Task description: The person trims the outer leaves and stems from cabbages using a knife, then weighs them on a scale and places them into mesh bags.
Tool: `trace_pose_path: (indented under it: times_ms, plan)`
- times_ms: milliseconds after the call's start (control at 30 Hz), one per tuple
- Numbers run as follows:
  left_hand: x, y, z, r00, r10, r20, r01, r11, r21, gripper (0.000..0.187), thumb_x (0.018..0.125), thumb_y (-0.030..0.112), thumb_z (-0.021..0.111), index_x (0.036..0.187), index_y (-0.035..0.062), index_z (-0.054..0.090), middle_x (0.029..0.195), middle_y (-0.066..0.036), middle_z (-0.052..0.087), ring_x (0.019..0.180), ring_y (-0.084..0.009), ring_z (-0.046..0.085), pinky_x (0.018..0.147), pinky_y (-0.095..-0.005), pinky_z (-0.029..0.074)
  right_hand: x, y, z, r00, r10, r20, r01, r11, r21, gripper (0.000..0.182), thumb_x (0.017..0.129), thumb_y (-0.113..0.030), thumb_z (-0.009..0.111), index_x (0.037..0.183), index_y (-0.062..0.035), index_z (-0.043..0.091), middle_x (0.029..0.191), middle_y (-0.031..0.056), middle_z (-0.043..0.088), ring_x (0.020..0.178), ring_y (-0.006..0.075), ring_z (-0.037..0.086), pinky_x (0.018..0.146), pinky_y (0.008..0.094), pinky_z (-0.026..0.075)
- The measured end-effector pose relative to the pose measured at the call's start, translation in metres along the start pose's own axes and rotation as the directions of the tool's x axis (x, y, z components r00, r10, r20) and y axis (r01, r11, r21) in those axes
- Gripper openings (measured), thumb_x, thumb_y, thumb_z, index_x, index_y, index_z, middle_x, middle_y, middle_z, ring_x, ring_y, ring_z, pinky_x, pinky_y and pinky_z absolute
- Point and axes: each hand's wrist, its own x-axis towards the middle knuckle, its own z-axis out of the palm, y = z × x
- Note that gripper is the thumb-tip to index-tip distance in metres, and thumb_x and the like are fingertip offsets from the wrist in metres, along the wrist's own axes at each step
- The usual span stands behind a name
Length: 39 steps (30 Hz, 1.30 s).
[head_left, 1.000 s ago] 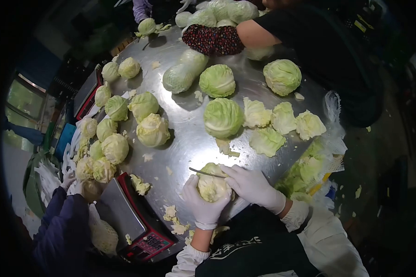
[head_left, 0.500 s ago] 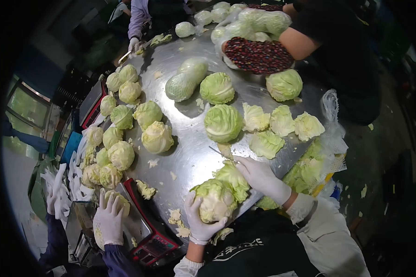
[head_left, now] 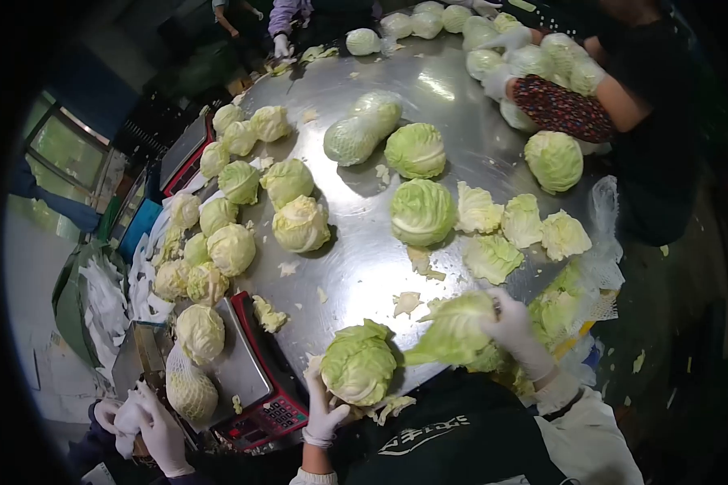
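Note:
My left hand (head_left: 325, 414), in a white glove, cups the near left side of a green cabbage (head_left: 358, 364), steadying it on the metal table (head_left: 340, 279). Pale trimmings lie just under that cabbage. To its right, my gloved right hand (head_left: 516, 330) is closed on a loose cabbage leaf (head_left: 453, 331) at the table's near edge. A small dark bit shows by the fingers of this hand. Beyond my hands sits another whole cabbage (head_left: 422, 212), and several cut leaves (head_left: 493, 259) lie flat to its right.
Left of me stands a red scale (head_left: 259, 380) with a cabbage (head_left: 201, 333) and a netted one (head_left: 191, 388) on it; a co-worker's gloved hands (head_left: 158, 428) are beside it. Several cabbages (head_left: 231, 249) line the left edge. Another person's patterned sleeve (head_left: 562, 107) reaches over wrapped cabbages.
My right hand has moved right and toward me, carrying a leaf off the cabbage. The cabbage in my left hand has turned, showing its green side. The co-worker's hand has left the scale.

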Motion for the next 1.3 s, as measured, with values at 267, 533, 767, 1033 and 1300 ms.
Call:
trace_pose_path:
  times_ms: [267,533,767,1033,1300]
  plan:
    - [0.014,0.026,0.077,0.941,0.335,-0.044,-0.171,0.587,0.791,0.102,0.060,0.049,0.095,0.138,0.0048,0.048,0.141,-0.019,0.047,0.132,-0.0374,0.046,0.114,-0.0508,0.035,-0.007,-0.033,-0.065,0.916,-0.294,-0.272,0.272,0.955,-0.116,0.065,0.076,-0.021,0.084,0.136,-0.0090,0.060,0.122,0.0160,0.064,0.093,0.0296,0.070,0.080,0.0377,0.057]
    - [0.013,0.036,0.113,0.884,0.320,0.342,-0.401,0.139,0.906,0.093,0.059,0.048,0.090,0.140,0.0177,0.056,0.143,-0.016,0.048,0.129,-0.0430,0.041,0.106,-0.0576,0.031,-0.022,-0.088,0.018,0.834,-0.492,0.250,0.410,0.855,0.316,0.054,0.080,-0.035,0.084,0.123,-0.0074,0.068,0.112,0.0124,0.070,0.090,0.0290,0.072,0.078,0.0359,0.058]
    - [0.002,0.037,0.070,0.940,0.222,0.258,-0.320,0.320,0.892,0.107,0.059,0.046,0.092,0.148,0.0082,0.046,0.145,-0.020,0.045,0.139,-0.0510,0.034,0.114,-0.0634,0.028,0.017,-0.031,0.018,0.980,-0.125,0.152,0.124,0.992,0.014,0.033,0.081,-0.032,0.080,0.104,-0.0088,0.072,0.078,0.0108,0.068,0.075,0.0257,0.071,0.071,0.0390,0.056]
    - [0.001,0.032,0.081,0.938,0.275,0.211,-0.297,0.327,0.897,0.126,0.058,0.061,0.092,0.150,-0.0031,0.036,0.144,-0.027,0.042,0.137,-0.0572,0.033,0.116,-0.0657,0.027,-0.025,-0.099,0.002,0.764,-0.565,0.313,0.450,0.813,0.368,0.065,0.077,-0.034,0.086,0.135,-0.0156,0.064,0.139,0.0092,0.061,0.117,0.0283,0.066,0.095,0.0348,0.055]
    - [0.017,0.035,0.064,0.919,0.259,0.298,-0.375,0.342,0.861,0.108,0.060,0.048,0.093,0.143,-0.0014,0.044,0.140,-0.026,0.049,0.139,-0.0513,0.036,0.121,-0.0620,0.021,-0.009,-0.086,0.025,0.620,-0.675,0.400,0.367,0.700,0.612,0.026,0.080,-0.014,0.076,0.103,-0.0050,0.066,0.105,0.0088,0.063,0.074,0.0210,0.064,0.070,0.0335,0.053]
